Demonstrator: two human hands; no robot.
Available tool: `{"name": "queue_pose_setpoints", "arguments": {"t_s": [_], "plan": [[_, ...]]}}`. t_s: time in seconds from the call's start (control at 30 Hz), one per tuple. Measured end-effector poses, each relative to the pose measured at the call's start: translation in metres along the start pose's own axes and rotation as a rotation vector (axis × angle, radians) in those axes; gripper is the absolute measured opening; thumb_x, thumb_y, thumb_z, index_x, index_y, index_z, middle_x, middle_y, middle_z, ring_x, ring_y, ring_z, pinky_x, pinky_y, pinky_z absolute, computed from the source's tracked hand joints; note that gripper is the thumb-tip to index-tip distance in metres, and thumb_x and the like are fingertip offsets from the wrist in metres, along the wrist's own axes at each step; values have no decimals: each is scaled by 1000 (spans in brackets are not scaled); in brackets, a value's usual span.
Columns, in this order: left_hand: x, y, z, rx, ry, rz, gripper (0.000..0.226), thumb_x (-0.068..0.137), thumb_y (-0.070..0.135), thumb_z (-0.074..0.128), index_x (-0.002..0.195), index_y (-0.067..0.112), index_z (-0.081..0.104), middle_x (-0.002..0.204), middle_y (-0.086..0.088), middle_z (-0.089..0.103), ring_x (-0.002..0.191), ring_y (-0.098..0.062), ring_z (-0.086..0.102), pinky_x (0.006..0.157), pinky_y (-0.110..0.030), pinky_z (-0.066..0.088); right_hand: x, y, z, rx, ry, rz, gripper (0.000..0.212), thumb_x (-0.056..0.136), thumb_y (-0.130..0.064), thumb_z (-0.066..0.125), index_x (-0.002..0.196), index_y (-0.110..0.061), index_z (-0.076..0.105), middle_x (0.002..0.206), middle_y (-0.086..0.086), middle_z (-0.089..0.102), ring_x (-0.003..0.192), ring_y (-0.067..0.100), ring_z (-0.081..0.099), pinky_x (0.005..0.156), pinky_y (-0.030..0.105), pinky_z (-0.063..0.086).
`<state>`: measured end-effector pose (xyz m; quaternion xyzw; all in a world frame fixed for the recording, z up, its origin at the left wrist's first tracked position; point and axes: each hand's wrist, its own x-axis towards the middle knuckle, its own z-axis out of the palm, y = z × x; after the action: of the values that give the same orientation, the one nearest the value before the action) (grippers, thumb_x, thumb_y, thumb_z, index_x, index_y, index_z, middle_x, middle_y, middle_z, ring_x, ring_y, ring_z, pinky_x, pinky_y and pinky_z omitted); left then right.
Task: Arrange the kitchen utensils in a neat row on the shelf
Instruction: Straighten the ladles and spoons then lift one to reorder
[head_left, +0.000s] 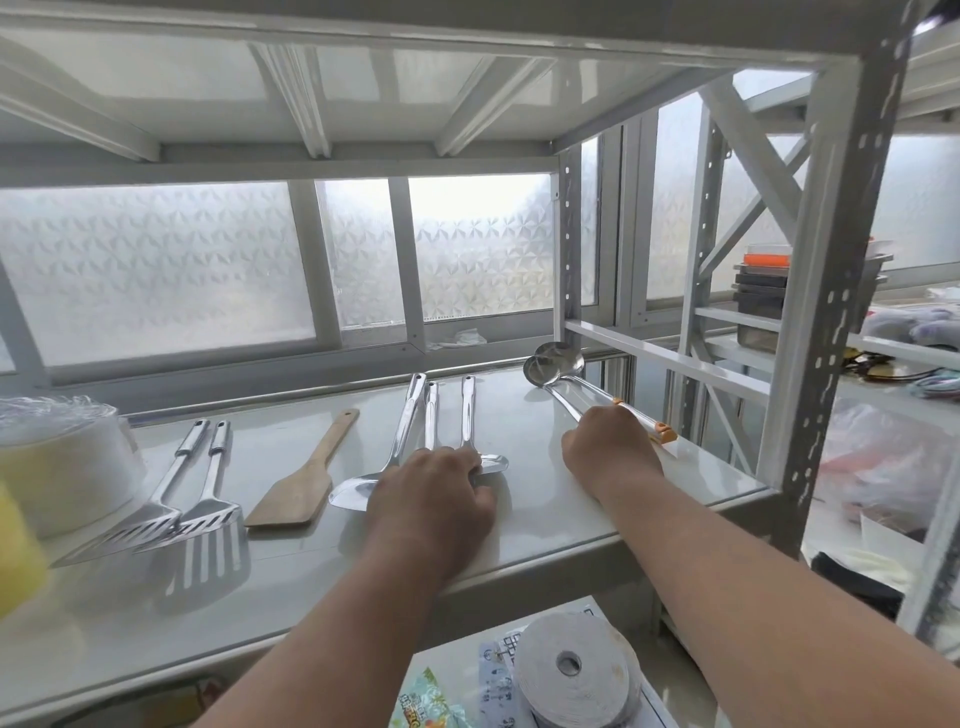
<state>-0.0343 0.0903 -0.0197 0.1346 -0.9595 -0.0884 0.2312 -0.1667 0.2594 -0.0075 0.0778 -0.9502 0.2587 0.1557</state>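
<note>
On the white shelf (545, 514) lie two slotted steel turners (208, 499) at the left, a wooden spatula (304, 478) beside them, and three steel utensils (431, 415) in the middle with handles pointing away. My left hand (431, 499) rests over the near ends of those middle utensils, fingers curled on them. Two steel ladles (558, 364) with orange-tipped handles lie at the right, bowls toward the window. My right hand (610, 452) grips their handles near the orange ends.
A wrapped stack of white bowls (62, 457) stands at the shelf's left end. The rack's grey upright (826, 312) bounds the right corner. A paper roll (576, 670) and packets sit on the lower shelf. Containers and bags fill the neighbouring rack (769, 291).
</note>
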Motion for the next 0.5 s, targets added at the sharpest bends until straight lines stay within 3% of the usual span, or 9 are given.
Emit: {"name": "queue_pose_setpoints", "arguments": {"t_s": [0.17, 0.23, 0.33, 0.5], "plan": [[-2, -1, 0, -45, 15, -22, 29, 86, 49, 53, 105, 37, 71, 99, 5, 72, 98, -29, 67, 83, -39, 53, -8, -3, -5, 66, 75, -56, 32, 91, -24, 50, 99, -2, 72, 99, 23, 67, 93, 34, 64, 80, 32, 50], [-7, 2, -6, -44, 44, -8, 27, 88, 45, 55, 103, 33, 74, 98, 3, 73, 97, -29, 68, 81, -38, 53, -16, -2, -9, 85, 56, -101, 27, 87, -22, 51, 88, -6, 73, 91, 20, 67, 85, 32, 60, 76, 32, 49], [-17, 5, -18, 26, 82, 48, 21, 94, 32, 56, 102, 24, 73, 100, -1, 73, 101, -30, 67, 83, -40, 55, -33, 0, -18, 87, -7, -169, 21, 84, -20, 54, 77, -10, 71, 84, 17, 68, 89, 33, 61, 73, 33, 46], [-27, 11, -41, 328, 64, 147, 25, 100, 21, 51, 109, 19, 74, 107, -5, 75, 106, -31, 70, 90, -42, 49, -76, 10, -37, 108, -103, -322, 29, 82, -19, 55, 98, -13, 78, 105, 7, 76, 106, 30, 62, 93, 31, 46]]}}
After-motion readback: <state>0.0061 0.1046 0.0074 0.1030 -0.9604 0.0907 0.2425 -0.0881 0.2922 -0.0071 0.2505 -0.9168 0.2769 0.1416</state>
